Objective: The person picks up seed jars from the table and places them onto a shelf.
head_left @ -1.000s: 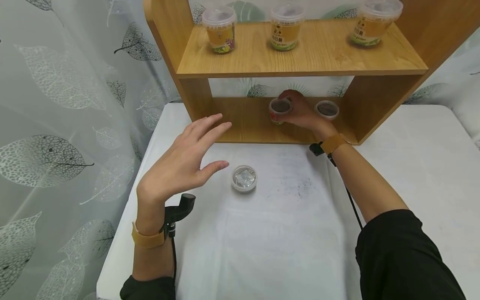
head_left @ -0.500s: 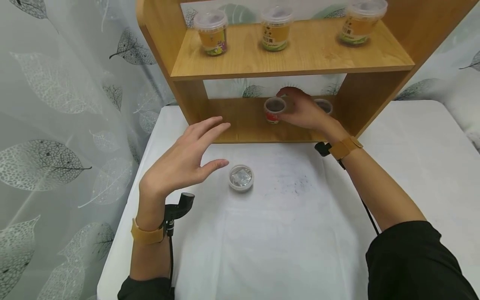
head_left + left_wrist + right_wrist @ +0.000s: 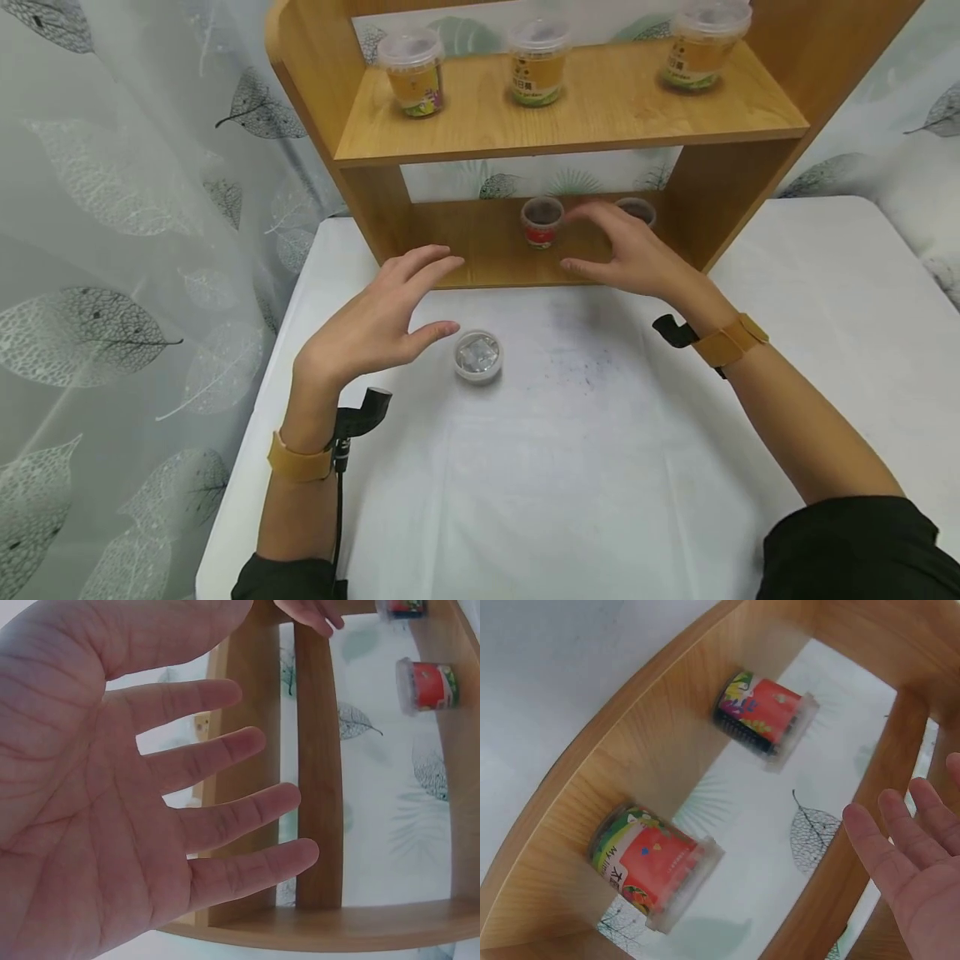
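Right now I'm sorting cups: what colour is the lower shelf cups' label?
Mostly red label, clearest in the right wrist view.

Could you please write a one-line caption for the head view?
Open right hand near a red cup on the lower shelf; open left hand beside a lid.

Left hand open with fingers spread, palm facing the camera, wooden shelf beyond its fingertips, red-labelled cup on the shelf, another hand's fingertips beside the shelf.

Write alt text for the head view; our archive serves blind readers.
Two open hands hover over a white table before a wooden shelf: the right hand near a red-labelled cup on the lower board, the left hand beside a lid. Three lidded cups stand above.
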A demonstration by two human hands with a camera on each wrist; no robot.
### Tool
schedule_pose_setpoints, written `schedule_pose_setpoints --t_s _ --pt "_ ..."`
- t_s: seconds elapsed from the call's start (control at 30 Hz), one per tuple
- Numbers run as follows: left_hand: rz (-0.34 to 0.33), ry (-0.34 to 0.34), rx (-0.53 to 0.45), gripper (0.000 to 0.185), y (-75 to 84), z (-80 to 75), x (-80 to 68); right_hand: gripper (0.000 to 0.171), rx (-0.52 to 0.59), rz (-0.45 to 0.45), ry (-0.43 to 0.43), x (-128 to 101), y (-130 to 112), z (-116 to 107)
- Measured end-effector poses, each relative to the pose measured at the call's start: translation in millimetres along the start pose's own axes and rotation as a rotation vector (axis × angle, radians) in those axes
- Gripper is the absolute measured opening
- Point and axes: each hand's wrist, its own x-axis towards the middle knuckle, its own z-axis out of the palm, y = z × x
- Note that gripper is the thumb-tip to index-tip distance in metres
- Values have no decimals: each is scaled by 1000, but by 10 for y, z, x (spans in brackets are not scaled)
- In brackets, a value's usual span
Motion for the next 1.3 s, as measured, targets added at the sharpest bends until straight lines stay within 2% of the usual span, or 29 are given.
schedule_pose_setpoints --t_s 0.23,0.5,0.8,1.0,1.3 --pt "15 1 9 68 -20 25 21 58 9 -21 -13 -139 -138 -4" --pt "40 8 26 68 -32 25 26 60 13 34 -118 -423 -350 -26" --pt "44 3 28 68 -32 45 38 64 3 2 -113 -675 -426 -161" --pt "36 -4 39 68 -21 42 44 72 -22 -34 -112 -758 -438 -228" --pt "5 -23 37 68 -16 57 39 74 -87 -23 -146 -846 -505 -260"
